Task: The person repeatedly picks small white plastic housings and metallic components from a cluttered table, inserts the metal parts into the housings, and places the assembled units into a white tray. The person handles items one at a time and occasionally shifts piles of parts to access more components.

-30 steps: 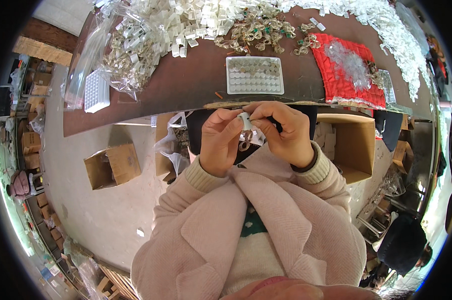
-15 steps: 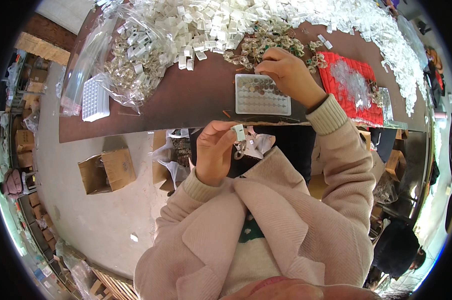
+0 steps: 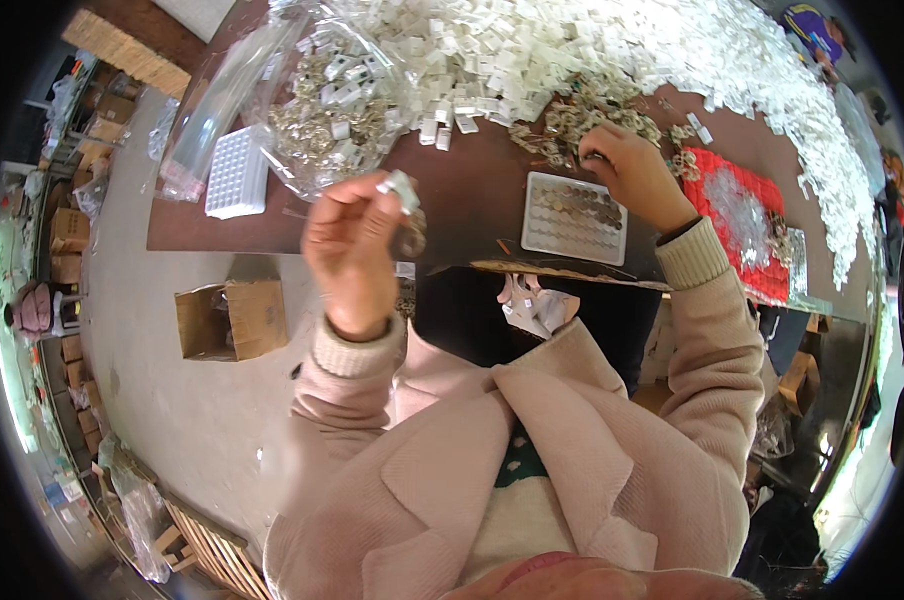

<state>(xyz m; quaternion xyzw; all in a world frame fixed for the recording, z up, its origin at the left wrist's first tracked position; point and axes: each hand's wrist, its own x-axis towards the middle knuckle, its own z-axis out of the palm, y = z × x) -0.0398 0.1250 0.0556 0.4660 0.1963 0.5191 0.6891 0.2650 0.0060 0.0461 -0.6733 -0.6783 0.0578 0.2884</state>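
Observation:
Raised over the table's front edge, my left hand (image 3: 352, 255) pinches a small white keychain (image 3: 402, 192) between thumb and fingers. A metal ring (image 3: 412, 235) dangles below its white plastic body. My right hand (image 3: 632, 175) hovers by the far right corner of a shallow white tray (image 3: 570, 248), its fingertips pinched together. Whether something small sits between them is hidden. Small round discs (image 3: 567, 197) fill the tray's far rows, while its near rows show bare pits. Just beyond the right hand lies a heap of metal rings and chains (image 3: 597, 105).
Loose white plastic cases (image 3: 532, 50) spread across the back of the brown table (image 3: 452, 190). To the left are a clear bag of keychains (image 3: 337, 130) and stacked white trays (image 3: 237, 175). A red padded cloth (image 3: 712, 175) lies right. On the floor stands an open cardboard box (image 3: 257, 318).
My left hand has moved left and up with the keychain, over the table edge. My right hand has lifted off the tray's discs toward the heap of rings. The view has shifted slightly.

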